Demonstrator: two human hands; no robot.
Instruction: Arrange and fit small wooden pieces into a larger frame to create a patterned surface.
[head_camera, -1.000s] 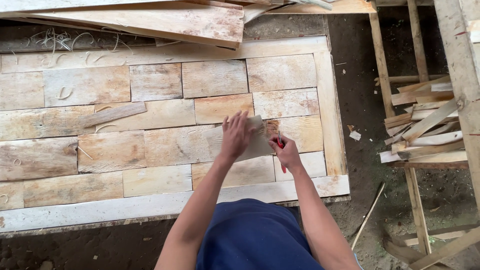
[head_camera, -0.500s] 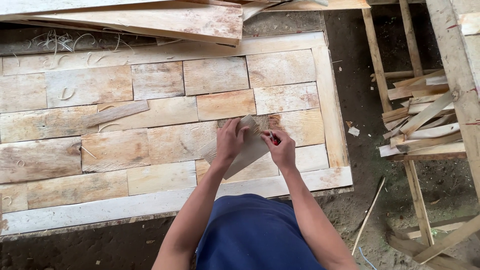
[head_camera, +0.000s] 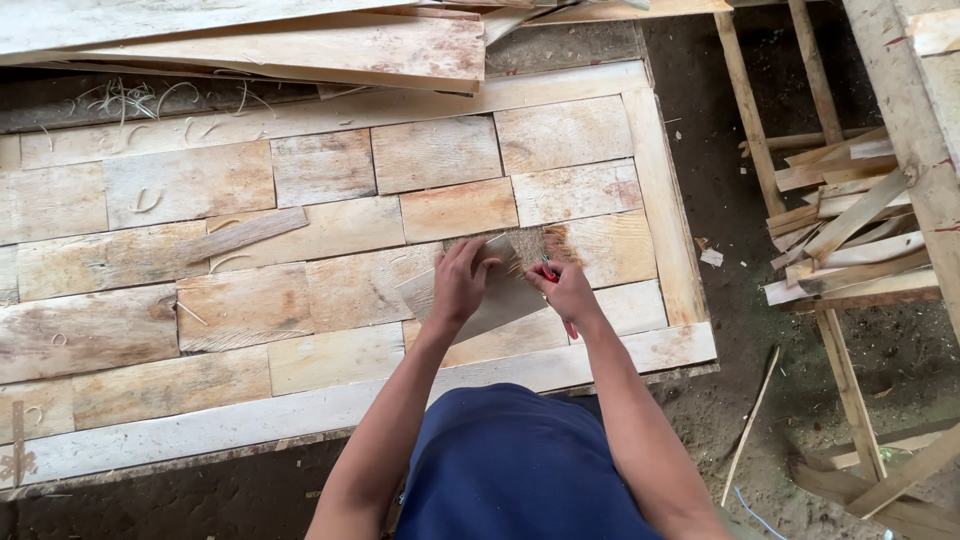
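Under the left hand (head_camera: 462, 285), a wood piece (head_camera: 500, 300) (half hidden); right hand (head_camera: 565, 290) hides a red tool (head_camera: 549, 270).

Woodworking yard: wooden panel (head_camera: 300, 290), offcuts (head_camera: 850, 240), dirt ground (head_camera: 880, 370).

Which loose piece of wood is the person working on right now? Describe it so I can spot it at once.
Start at the big framed panel of pale wooden blocks on the ground and go to its lower right part. There the left hand presses down a thin flat board, with the right hand at its edge. Unlike the fitted blocks, it lies tilted across them.
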